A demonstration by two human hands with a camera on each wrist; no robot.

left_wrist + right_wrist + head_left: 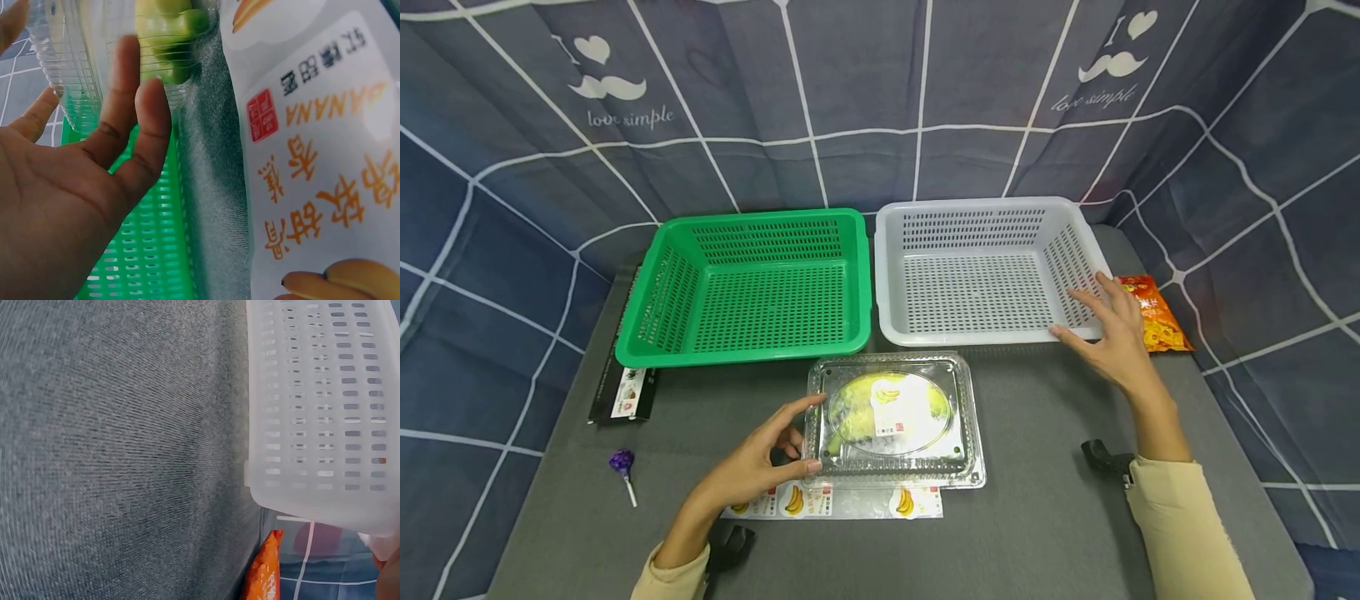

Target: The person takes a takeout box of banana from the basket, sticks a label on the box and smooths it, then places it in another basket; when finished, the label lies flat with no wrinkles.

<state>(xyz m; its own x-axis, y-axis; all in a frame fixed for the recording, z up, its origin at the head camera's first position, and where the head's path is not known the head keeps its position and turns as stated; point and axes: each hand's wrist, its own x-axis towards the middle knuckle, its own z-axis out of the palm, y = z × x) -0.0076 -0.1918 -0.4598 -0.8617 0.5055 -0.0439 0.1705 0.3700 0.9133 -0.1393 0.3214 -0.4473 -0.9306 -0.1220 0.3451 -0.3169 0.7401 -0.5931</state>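
A clear plastic box (895,417) with a banana label on its lid shows yellow-green fruit (172,37) inside. My left hand (760,454) is at the box's left side, thumb near the front corner and index finger at the lid's edge. In the left wrist view, its other fingers (150,125) are spread beside the box wall. Under the front of the box lies a banana-printed plastic bag (850,503). My right hand (1112,333) is over the front right corner of the white basket (973,340), fingers apart and lightly bent.
Left of the white basket stands a green basket (745,360). An orange snack packet (1157,315) lies beyond the white basket's right side. A black package (625,392) is partly hidden by the green basket. A purple lollipop (622,462) lies at the table's left.
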